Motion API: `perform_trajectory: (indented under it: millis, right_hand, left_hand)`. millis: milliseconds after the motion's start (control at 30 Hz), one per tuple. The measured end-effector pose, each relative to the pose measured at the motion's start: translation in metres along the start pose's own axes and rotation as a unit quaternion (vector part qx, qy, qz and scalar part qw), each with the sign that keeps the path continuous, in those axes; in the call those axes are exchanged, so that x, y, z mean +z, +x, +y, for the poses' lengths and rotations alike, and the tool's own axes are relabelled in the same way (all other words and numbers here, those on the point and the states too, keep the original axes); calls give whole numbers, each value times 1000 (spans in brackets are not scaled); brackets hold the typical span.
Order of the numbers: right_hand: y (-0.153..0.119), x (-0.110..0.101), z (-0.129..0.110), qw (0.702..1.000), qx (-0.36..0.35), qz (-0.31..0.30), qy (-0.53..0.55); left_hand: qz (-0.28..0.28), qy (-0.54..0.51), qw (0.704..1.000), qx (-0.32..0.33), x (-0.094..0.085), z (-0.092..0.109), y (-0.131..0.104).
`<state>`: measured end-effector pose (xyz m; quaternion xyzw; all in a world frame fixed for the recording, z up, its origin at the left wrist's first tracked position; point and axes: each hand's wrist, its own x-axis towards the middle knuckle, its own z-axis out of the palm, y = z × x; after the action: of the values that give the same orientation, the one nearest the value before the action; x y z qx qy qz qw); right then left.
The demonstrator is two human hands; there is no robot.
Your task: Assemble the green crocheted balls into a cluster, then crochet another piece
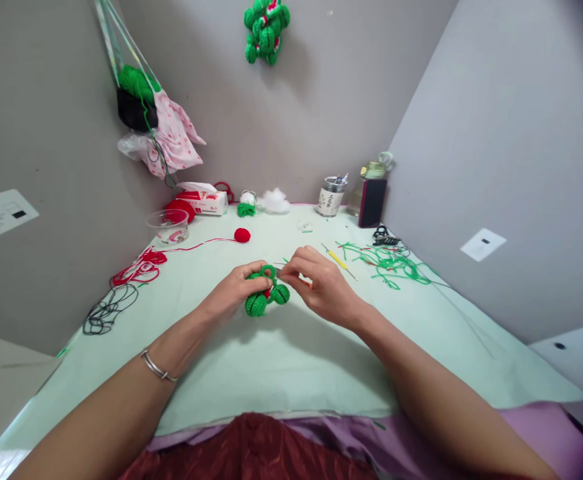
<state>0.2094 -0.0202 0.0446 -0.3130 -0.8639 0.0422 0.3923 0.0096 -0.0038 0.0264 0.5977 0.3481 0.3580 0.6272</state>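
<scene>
My left hand [239,288] is closed round a green crocheted piece [256,305] above the table. The piece has round green balls with dark stitched lines, a bit of red between them and a small green ring [268,271] on top. Close to its right side, my right hand [316,277] has thumb and forefinger pinched together. What they hold, if anything, is too small to make out. A grey sliver [278,273] shows at those fingertips, and an orange bit [310,285] shows under the hand; the rest is hidden.
Beyond my right hand lies a yellow-handled crochet hook [339,259], with green yarn scraps [396,261] farther right. A red yarn ball [242,235], tissue box [204,202], clear bowl [168,228], tin [330,197] and phone [373,203] stand behind. Black cord [109,310] lies left.
</scene>
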Motion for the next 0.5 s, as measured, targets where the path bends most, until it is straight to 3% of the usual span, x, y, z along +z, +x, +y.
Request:
perform_trajectory:
  millis: [500]
  right_hand:
    - [0,-1,-1,1000,-2,-10,-18]
  left_hand:
    - [-5,12,1000,-9,1,-1,-2]
